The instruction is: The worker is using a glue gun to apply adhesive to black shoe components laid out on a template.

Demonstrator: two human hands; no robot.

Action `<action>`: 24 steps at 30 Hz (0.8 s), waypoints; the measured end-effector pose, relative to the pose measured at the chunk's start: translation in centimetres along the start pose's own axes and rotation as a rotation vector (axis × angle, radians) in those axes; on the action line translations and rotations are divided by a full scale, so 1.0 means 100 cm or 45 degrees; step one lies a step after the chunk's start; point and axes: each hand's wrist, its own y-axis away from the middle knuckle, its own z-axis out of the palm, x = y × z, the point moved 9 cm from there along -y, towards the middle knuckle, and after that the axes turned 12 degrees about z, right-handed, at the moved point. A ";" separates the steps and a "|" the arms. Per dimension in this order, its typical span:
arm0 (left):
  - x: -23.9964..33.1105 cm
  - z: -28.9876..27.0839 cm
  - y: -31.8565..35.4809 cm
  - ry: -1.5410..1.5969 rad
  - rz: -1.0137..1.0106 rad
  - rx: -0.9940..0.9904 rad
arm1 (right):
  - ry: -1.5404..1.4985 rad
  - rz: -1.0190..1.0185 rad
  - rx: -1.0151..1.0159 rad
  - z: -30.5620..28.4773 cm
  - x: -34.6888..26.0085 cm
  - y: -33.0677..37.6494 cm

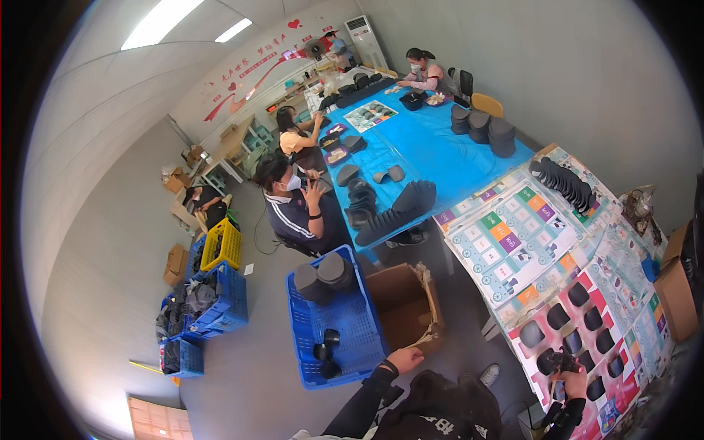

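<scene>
My left hand (405,359) hangs beside the near right corner of a blue plastic crate (302,359), below an open cardboard box (400,308). Its fingers are curled in, and nothing shows in them. In my right hand (575,383) is a dark, lumpy thing (563,362) with a thin pale stick at its side; its kind is unclear. That hand is over a pink printed sheet (539,317) on the right table, where several curved black pieces (558,317) lie in rows. Stacked dark grey pieces (336,270) and a few small black ones (327,353) are in the crate.
Co-workers sit along a blue-covered table (440,150) holding stacks of dark pieces (478,126). A row of nested black pieces (563,185) lies on the printed sheets. Blue crates (224,301) and a yellow crate (221,246) stand on the floor at left. A cardboard box (678,282) is at right.
</scene>
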 end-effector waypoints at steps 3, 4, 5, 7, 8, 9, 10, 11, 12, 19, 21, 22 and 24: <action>-0.020 0.005 0.011 0.014 0.018 -0.036 | 0.053 -0.031 0.016 0.007 -0.007 0.022; -0.028 0.004 0.013 0.028 0.022 -0.043 | 0.103 -0.050 0.017 0.009 -0.010 0.026; -0.029 0.005 0.012 0.026 0.028 -0.063 | 0.094 -0.224 0.015 0.002 -0.001 0.019; -0.040 0.003 0.017 -0.034 -0.001 -0.099 | -0.008 -0.177 -0.008 0.012 -0.007 0.028; -0.044 0.001 0.020 -0.030 0.000 -0.090 | -0.118 -0.132 -0.039 0.018 -0.013 0.032; -0.046 0.001 0.023 -0.025 -0.001 -0.078 | -0.093 -0.091 -0.045 0.019 -0.015 0.032; -0.049 -0.002 0.025 -0.022 -0.003 -0.061 | -0.088 -0.103 -0.052 0.023 -0.021 0.032; -0.052 -0.007 0.025 -0.024 -0.006 -0.042 | -0.059 -0.111 -0.021 0.027 -0.027 0.032; -0.049 -0.011 0.025 -0.028 -0.022 -0.044 | -0.031 -0.113 0.020 0.025 -0.031 0.033; 0.032 -0.099 0.041 0.119 0.020 0.166 | 0.034 -0.071 -0.022 0.027 -0.029 -0.005; 0.114 -0.181 0.068 0.376 0.226 0.441 | 0.057 -0.067 -0.024 0.023 -0.027 -0.014; 0.168 -0.234 0.092 0.173 0.590 0.551 | 0.060 -0.071 -0.017 0.019 -0.030 -0.017; 0.239 -0.324 0.162 -0.041 0.781 0.730 | 0.113 -0.225 -0.040 0.012 -0.034 -0.019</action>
